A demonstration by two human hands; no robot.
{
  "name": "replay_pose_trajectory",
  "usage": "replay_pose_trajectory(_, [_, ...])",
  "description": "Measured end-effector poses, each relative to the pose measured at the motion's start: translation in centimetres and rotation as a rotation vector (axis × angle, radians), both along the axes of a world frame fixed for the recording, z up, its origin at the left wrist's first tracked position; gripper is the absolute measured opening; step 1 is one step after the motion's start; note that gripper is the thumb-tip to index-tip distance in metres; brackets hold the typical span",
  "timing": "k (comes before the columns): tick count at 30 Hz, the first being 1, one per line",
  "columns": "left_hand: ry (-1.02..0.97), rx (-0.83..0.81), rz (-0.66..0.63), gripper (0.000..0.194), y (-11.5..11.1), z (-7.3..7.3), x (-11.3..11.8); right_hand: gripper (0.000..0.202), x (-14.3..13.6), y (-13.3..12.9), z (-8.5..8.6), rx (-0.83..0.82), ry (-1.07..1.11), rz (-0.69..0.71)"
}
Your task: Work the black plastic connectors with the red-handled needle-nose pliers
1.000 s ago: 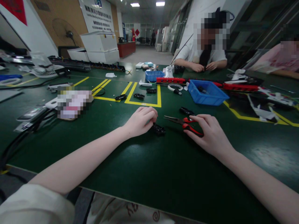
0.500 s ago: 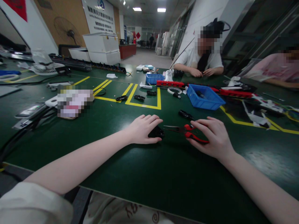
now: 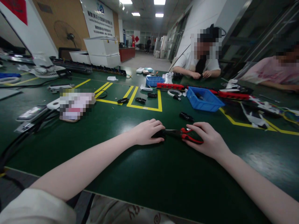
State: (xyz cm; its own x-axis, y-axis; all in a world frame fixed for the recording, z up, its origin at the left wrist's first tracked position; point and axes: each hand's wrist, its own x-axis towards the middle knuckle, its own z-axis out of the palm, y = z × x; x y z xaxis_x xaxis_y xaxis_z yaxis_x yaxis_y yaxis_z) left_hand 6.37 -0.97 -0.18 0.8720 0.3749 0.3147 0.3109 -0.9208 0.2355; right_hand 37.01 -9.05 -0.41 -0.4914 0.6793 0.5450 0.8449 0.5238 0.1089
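My left hand [image 3: 149, 132] is closed round a small black part [image 3: 159, 133], pressing it to the green table. Fingers and thumb cover most of this part, so its kind does not show. In my right hand [image 3: 207, 138] are red-handled needle-nose pliers [image 3: 192, 139], their handles somewhat spread. The pliers' thin jaws point left and their tips meet the right end of the black part; whether they grip it I cannot tell. Just beyond the pliers lies another black piece [image 3: 186, 116], long and rounded.
Several small black parts [image 3: 140, 100] lie near yellow tape lines [image 3: 144, 108]. A blue bin [image 3: 205, 104] stands behind my right hand, near red strips [image 3: 170, 86]. Phone-like devices and cables [image 3: 35, 126] lie at left. A co-worker [image 3: 201, 59] sits across the table.
The pliers have moved left, and their tips have come from a small gap to the black part in my left hand. The view has shifted slightly.
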Motion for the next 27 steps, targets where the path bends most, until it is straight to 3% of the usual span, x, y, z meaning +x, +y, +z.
replay_pose_trajectory(7, [-0.073,-0.138,0.019,0.041,0.31,-0.28,-0.08,0.048,-0.04,0.14,0.33,0.008,0.017,-0.004])
replay_pose_trajectory(15, [-0.186,-0.324,-0.057,0.043,0.65,-0.31,-0.34,0.047,-0.06,0.14,0.23,0.005,-0.015,0.032])
replay_pose_trajectory(27, [-0.204,-0.37,-0.089,0.039,0.78,-0.39,-0.34,0.05,-0.21,-0.02,0.18,-0.006,-0.012,0.033])
